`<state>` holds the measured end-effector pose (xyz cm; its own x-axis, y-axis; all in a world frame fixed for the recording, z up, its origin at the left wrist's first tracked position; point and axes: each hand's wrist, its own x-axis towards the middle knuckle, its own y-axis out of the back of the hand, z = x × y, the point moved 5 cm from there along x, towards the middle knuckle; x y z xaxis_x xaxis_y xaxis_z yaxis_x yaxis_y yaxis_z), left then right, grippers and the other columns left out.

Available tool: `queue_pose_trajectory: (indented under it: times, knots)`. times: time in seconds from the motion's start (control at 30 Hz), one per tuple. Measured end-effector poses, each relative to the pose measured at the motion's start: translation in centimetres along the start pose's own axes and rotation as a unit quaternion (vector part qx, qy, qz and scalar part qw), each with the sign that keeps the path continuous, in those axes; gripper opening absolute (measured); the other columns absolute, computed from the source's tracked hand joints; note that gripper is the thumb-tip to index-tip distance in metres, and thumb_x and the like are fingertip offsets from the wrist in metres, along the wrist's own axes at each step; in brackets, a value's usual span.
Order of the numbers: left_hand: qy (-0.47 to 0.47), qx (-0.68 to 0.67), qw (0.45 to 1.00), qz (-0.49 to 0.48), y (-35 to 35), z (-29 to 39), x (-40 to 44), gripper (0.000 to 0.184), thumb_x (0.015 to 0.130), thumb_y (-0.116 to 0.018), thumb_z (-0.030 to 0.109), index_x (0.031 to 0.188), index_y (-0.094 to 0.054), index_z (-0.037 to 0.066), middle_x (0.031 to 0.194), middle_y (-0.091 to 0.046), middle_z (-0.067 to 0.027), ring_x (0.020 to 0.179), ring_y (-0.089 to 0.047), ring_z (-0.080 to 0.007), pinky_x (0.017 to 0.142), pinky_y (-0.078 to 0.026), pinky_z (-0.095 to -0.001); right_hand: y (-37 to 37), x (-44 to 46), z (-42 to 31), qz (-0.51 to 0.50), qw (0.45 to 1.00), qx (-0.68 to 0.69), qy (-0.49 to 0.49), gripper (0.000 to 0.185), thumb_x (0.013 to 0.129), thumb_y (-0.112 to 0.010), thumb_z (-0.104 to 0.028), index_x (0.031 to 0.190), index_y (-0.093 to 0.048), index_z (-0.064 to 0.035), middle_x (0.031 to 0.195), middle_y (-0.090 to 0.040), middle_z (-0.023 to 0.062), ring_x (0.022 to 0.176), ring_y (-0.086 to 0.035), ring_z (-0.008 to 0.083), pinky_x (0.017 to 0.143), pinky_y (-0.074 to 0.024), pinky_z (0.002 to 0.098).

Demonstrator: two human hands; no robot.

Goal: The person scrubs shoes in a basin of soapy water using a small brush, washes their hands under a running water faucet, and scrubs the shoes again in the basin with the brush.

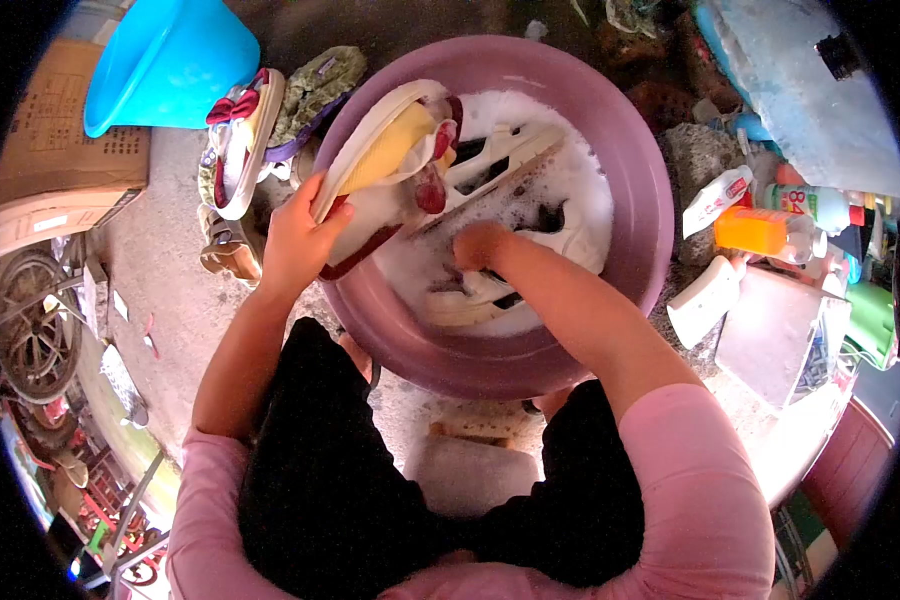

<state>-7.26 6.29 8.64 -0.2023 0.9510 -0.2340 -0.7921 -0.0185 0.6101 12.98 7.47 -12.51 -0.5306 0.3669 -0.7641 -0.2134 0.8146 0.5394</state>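
Note:
A yellow and dark red shoe (385, 150) is held up over the left part of a large purple basin (640, 200) by my left hand (305, 232), whose fingers grip its near end. My right hand (480, 247) is lowered into the suds (585, 170) at the basin's middle, bent at the wrist; its fingers are hidden. White shoes lie in the foam around it, one (515, 155) behind my right hand and another (465, 305) in front of it.
Left of the basin stand a shoe with a red bow (245, 150), a brown shoe (230, 245) and a blue bucket (175, 70). A cardboard box (70, 140) is at the far left. At the right lie an orange bottle (755, 230) and a white brush-like item (705, 300).

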Motion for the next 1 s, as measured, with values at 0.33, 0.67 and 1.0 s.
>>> queue_pose_trajectory:
  times: [0.33,0.67,1.0]
  knots:
    - [0.094,-0.162,0.982,0.027,-1.4,-3.6,-0.8,0.039,0.077,-0.061,0.011,0.112,-0.05,-0.001,0.097,-0.06,-0.0079,0.086,-0.054,-0.0124,0.079,-0.041,-0.0256,9.4,-7.8,8.0,0.118,0.971,0.044,-0.204,0.037,0.076,-0.059,-0.034,0.095,-0.063,-0.0029,0.098,-0.061,0.0137,0.093,-0.058,0.0303,0.079,-0.0469,0.0391]
    - [0.083,-0.139,0.986,0.038,-1.6,-6.1,-0.5,0.039,0.077,-0.061,0.014,0.112,-0.051,0.0,0.096,-0.06,-0.0088,0.087,-0.054,-0.0132,0.079,-0.042,-0.0268,6.5,-3.0,15.7,0.3,0.934,-0.024,-0.194,0.031,0.07,-0.061,-0.022,0.091,-0.062,0.0006,0.092,-0.06,0.0189,0.091,-0.057,0.0338,0.08,-0.0452,0.0414]
    - [0.086,-0.092,0.991,0.037,-1.9,-5.3,-0.4,0.042,0.075,-0.064,0.016,0.111,-0.051,-0.001,0.094,-0.06,-0.0102,0.085,-0.055,-0.0148,0.078,-0.042,-0.0269,3.9,-1.4,18.9,-0.046,0.99,-0.108,-0.083,0.041,0.066,-0.066,-0.024,0.101,-0.061,-0.0021,0.089,-0.063,0.0157,0.084,-0.06,0.0307,0.073,-0.0467,0.039]
